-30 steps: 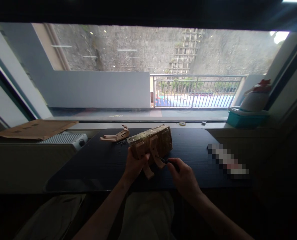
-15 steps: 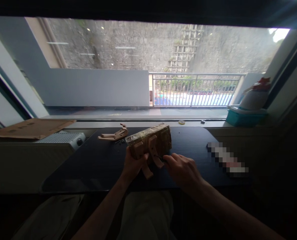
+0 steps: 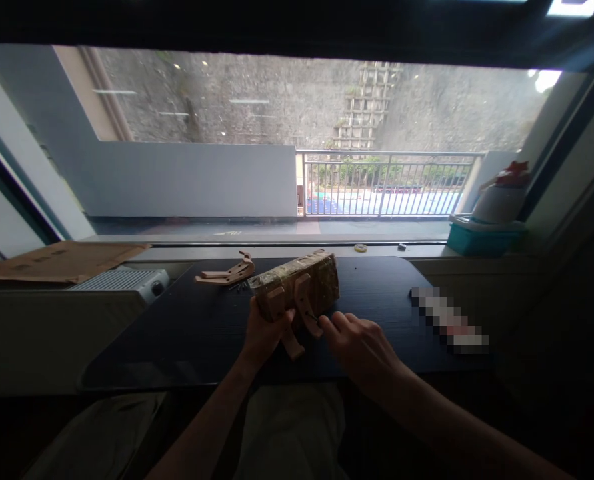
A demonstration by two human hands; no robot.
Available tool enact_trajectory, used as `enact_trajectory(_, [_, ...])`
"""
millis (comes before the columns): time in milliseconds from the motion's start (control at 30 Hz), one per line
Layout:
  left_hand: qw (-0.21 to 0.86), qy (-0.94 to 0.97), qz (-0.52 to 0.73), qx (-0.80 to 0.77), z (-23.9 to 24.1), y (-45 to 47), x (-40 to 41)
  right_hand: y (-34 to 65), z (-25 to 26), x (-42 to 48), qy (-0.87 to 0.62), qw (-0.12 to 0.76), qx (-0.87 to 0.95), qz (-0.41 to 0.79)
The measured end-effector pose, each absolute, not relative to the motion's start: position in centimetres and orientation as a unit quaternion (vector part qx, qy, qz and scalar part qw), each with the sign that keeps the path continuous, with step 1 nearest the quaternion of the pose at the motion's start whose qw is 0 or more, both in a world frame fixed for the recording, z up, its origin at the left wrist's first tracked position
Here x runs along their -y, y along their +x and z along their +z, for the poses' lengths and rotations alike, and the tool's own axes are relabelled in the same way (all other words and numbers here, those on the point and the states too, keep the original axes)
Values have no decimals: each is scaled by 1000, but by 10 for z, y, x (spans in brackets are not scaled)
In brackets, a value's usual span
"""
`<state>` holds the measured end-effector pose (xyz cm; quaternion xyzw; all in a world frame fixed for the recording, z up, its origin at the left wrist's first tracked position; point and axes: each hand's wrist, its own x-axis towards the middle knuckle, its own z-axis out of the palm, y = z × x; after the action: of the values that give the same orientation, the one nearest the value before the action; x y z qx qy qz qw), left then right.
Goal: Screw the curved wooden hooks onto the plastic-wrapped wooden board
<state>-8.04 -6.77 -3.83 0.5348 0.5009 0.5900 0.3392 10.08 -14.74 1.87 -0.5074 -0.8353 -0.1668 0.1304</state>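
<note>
My left hand (image 3: 263,337) is closed around the near left end of a tape-wrapped box (image 3: 297,270), with its thumb by a curved wooden leg (image 3: 293,343). A second curved wooden leg (image 3: 304,303) with dark holes lies against the box's near side. Pinched in my right hand (image 3: 354,340) is a thin dark tool (image 3: 313,317), its tip at a hole in that second leg. The fingers hide most of the tool, so its exact kind does not show. The box is tilted, its right end farther from me.
More curved wooden pieces (image 3: 227,273) lie at the back left of the dark table (image 3: 167,340), beside several small screws (image 3: 239,287). A tape roll (image 3: 360,248) sits on the windowsill. A teal box (image 3: 484,239) stands at the right. Flat cardboard (image 3: 61,259) covers part of the radiator (image 3: 121,283).
The view has shifted slightly. My right hand has moved a little closer to the second leg, and less of the dark tool shows. My left hand keeps its hold on the box.
</note>
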Motion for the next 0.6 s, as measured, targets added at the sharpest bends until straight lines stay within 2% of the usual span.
enact_trajectory(67, [341, 532, 587, -506, -37, -80, 69, 102, 16, 145, -472, 125, 851, -192])
enact_trajectory(133, [335, 529, 584, -517, -34, -79, 70, 103, 9, 142, -481, 162, 844, -171])
enact_trajectory(267, [325, 530, 575, -532, -31, -78, 70, 100, -11, 142, -583, 326, 744, 7])
enact_trajectory(367, [324, 527, 590, -519, -31, -77, 70, 97, -17, 144, -622, 375, 678, 112])
enact_trajectory(467, [331, 522, 600, -509, -32, -77, 70, 99, -11, 145, -625, 326, 704, 83])
enact_trajectory(600, [332, 532, 598, -500, -34, -79, 70, 108, 5, 144, -541, 173, 815, -111])
